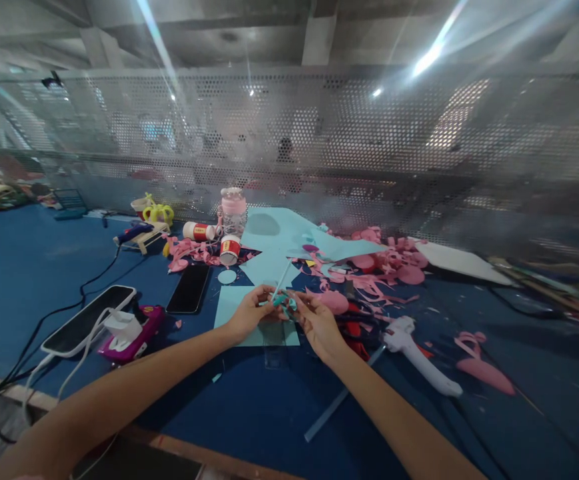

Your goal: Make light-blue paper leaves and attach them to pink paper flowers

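Note:
My left hand (250, 313) and my right hand (322, 328) meet over the middle of the table, both closed by their fingertips on a small curled teal foam piece (280, 300). A thin pale blue strip (282, 277) sticks up from between the fingers of my left hand. Under the hands lies a light blue foam sheet (229, 328). A small clear plastic piece (275, 353) lies partly over that sheet's near edge. Right of my right hand rests a white glue gun (422, 360); a translucent stick (336, 403) lies close to its rear end. Finger details are partly hidden.
A dark phone (188, 289), a white-edged power strip (89, 320) and a purple device (142, 337) with cables lie left. Paper cups (230, 249), a pink-topped bottle (233, 210), a large blue sheet (294, 233) and pink scraps (394, 257) stand behind, before a perforated metal screen (289, 133).

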Demonstrator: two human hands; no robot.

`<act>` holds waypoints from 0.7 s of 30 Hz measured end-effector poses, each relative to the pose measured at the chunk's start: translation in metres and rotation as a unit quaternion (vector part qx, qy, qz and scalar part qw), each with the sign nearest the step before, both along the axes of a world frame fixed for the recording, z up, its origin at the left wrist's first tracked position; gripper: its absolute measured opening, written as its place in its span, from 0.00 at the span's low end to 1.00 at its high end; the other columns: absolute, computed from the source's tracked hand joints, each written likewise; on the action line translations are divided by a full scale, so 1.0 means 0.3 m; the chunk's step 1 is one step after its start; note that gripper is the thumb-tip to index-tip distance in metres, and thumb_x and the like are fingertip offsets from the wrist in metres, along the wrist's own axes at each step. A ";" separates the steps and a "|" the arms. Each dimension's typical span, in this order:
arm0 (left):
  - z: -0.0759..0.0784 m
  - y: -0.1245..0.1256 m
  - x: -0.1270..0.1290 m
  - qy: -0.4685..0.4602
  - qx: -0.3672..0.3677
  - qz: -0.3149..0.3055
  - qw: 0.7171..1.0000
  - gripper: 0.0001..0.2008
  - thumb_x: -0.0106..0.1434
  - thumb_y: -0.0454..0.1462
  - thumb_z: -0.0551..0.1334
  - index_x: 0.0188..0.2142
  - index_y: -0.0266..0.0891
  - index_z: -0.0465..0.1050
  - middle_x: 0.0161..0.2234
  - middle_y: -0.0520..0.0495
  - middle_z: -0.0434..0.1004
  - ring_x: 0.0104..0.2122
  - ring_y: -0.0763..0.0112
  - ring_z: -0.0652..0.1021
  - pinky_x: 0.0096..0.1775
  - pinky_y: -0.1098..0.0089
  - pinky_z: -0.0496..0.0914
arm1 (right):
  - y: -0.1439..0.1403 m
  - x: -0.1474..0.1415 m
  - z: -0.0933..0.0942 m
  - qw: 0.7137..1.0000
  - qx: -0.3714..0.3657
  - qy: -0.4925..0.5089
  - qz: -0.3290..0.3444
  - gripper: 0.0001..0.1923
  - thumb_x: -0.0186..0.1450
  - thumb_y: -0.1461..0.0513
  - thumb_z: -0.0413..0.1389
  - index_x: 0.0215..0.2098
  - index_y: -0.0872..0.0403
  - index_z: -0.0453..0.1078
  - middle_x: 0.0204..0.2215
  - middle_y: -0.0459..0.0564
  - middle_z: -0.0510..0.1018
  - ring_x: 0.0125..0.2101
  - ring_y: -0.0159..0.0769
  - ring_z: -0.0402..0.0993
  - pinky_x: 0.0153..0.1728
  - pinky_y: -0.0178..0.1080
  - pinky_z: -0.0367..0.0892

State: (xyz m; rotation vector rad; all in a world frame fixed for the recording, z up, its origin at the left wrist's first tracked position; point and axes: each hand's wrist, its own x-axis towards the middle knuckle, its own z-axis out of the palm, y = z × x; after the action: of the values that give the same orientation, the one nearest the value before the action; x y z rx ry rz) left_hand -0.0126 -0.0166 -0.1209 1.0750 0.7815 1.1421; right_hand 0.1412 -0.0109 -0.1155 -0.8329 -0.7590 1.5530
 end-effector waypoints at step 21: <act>-0.002 -0.069 0.050 0.030 0.007 -0.030 0.999 0.23 0.49 0.47 0.64 0.33 0.40 0.51 0.26 0.54 0.72 0.25 0.70 0.77 0.30 0.65 0.73 | -0.031 -0.007 0.019 0.995 0.025 0.027 0.096 0.14 0.47 0.55 0.64 0.30 0.50 0.71 0.25 0.43 0.78 0.27 0.33 0.74 0.22 0.33 0.67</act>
State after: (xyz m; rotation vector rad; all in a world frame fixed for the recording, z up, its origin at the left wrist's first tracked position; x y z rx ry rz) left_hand 0.0025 -0.0372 -0.1215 1.1416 0.7844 1.0710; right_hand 0.1392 -0.0202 -0.1098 -0.6941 -0.8566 1.7125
